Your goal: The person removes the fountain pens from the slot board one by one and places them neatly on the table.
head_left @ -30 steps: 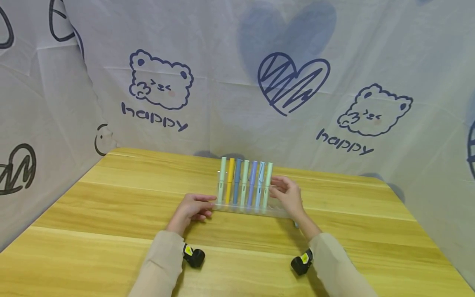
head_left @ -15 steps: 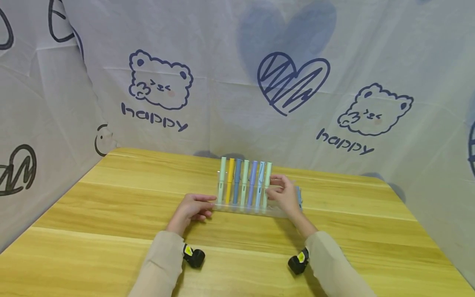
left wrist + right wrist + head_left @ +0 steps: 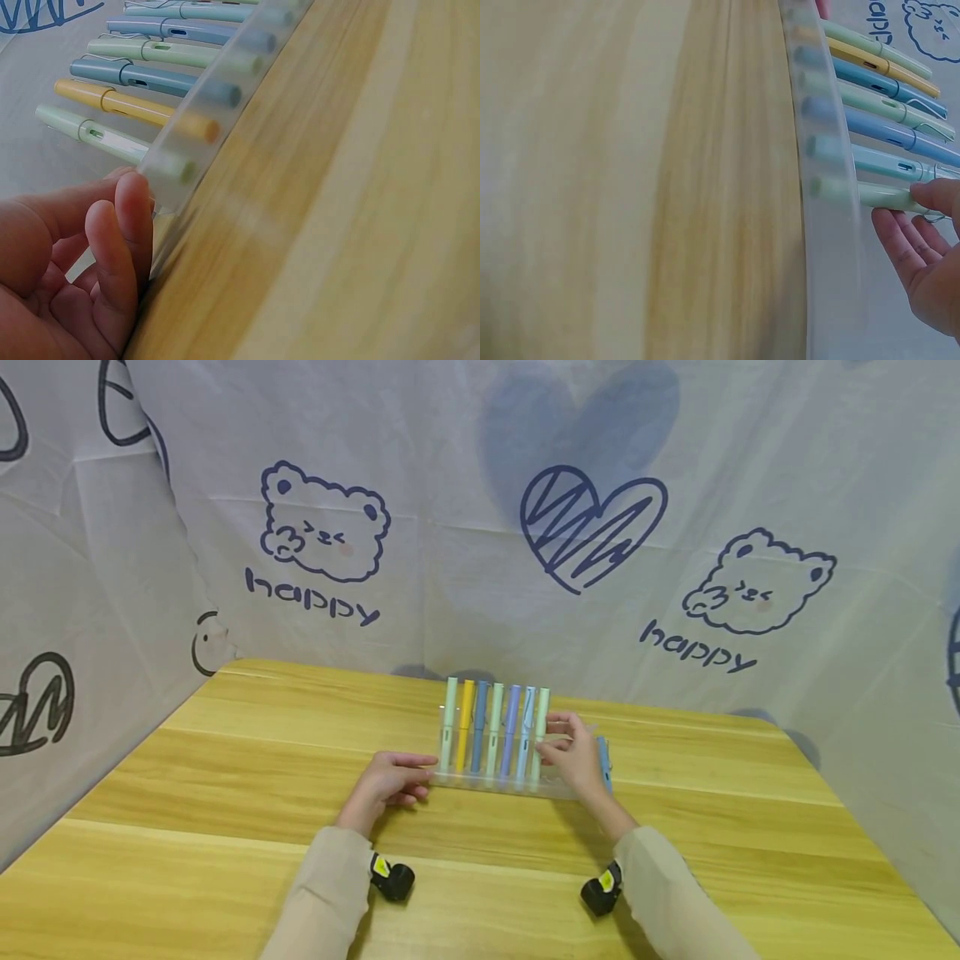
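A clear pen rack (image 3: pixel 555 787) stands on the table with a row of pens in it: light green, yellow, dark blue, green, purple and light blue. At the row's right end is a pale green pen (image 3: pixel 885 196); my right hand (image 3: pixel 576 760) pinches it between thumb and fingers. My left hand (image 3: pixel 386 781) holds the rack's left end, its fingertips (image 3: pixel 133 187) at the lower corner beside another pale green pen (image 3: pixel 75 124). Beyond my right hand, a blue pen (image 3: pixel 604 764) shows by the rack's right end; whether it sits in the rack, I cannot tell.
The wooden table (image 3: pixel 480 893) extends in front of the rack and to both sides. Behind it hangs a white cloth (image 3: pixel 450 568) printed with bears and hearts. Black wrist cameras (image 3: pixel 393 882) sit at both sleeves.
My right hand has shifted slightly left and its thumb has come onto the rightmost green pen. More of the blue pen behind the hand now shows. My left hand has stayed put.
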A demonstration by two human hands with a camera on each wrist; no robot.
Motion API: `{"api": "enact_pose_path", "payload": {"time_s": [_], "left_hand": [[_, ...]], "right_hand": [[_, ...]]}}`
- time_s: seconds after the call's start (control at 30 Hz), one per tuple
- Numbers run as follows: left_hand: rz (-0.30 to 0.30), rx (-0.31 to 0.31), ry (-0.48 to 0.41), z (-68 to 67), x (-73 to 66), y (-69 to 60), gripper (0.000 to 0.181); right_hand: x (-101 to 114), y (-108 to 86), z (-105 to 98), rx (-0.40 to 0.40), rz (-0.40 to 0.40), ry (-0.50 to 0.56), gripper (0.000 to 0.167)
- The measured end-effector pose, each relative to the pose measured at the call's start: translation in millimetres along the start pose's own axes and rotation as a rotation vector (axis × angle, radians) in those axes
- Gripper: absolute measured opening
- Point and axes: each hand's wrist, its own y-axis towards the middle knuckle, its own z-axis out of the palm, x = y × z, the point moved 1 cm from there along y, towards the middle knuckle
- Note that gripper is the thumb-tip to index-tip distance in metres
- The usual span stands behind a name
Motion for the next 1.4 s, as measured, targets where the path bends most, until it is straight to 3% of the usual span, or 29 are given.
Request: {"api": "enact_pose_path", "payload": {"time_s": [0.93,1.17,1.4], "left_hand": [[0.03,0.041,-0.011,-0.2,0.8,-2.0,0.034],[0.021,0.034,-0.012,0.3,0.3,-2.3,0.033],[0.022,0.033,-0.013,0.1,1.0,-1.5,0.032]], "right_hand": [[6,-2.3,-2,-0.048,-0.152,0.038,0.037],[24,-8.5,-4,-0.052,-0.163,0.037,0.036],[15,-3.3,-5,-0.064,-0.187,0.037,0.037]]}}
